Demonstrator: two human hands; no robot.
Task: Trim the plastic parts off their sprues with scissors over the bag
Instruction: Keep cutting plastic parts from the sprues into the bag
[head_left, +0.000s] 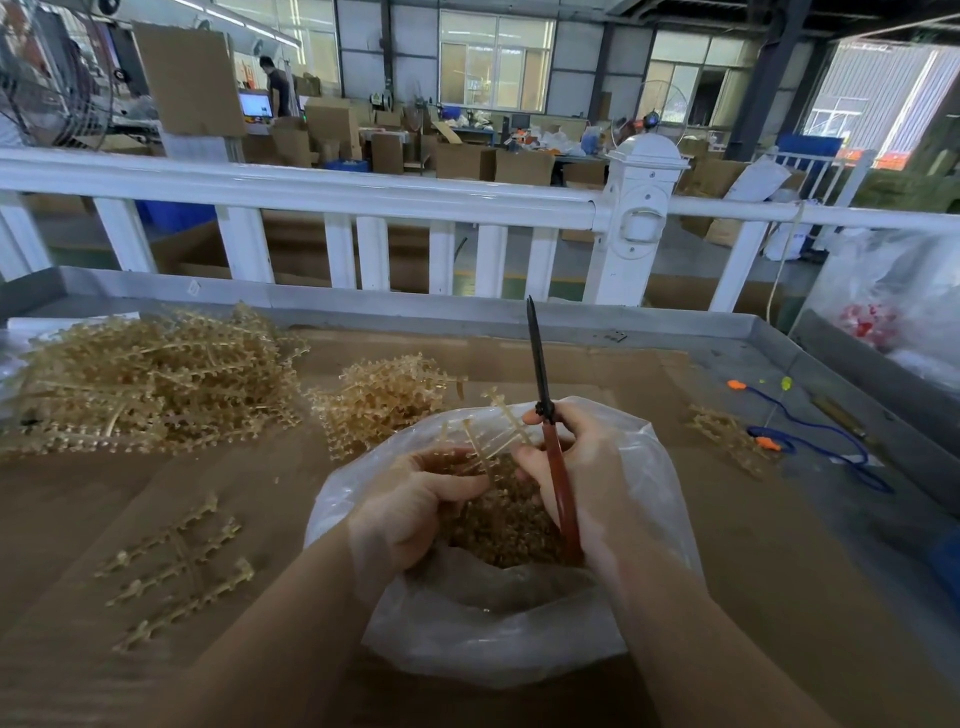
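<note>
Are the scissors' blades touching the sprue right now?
Apart. The head view shows the scissors pointing up, blades closed, above the sprue held by the left hand.

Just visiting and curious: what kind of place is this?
Probably a factory or packing workshop: heaps of plastic sprues on the workbench, stacked cardboard boxes behind the railing.

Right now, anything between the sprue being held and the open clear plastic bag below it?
Nothing visible. The left hand holds the tan plastic sprue directly over the mouth of the clear plastic bag, above the trimmed brown parts already inside. The right hand grips the red-handled scissors beside it, blades pointing up.
</note>
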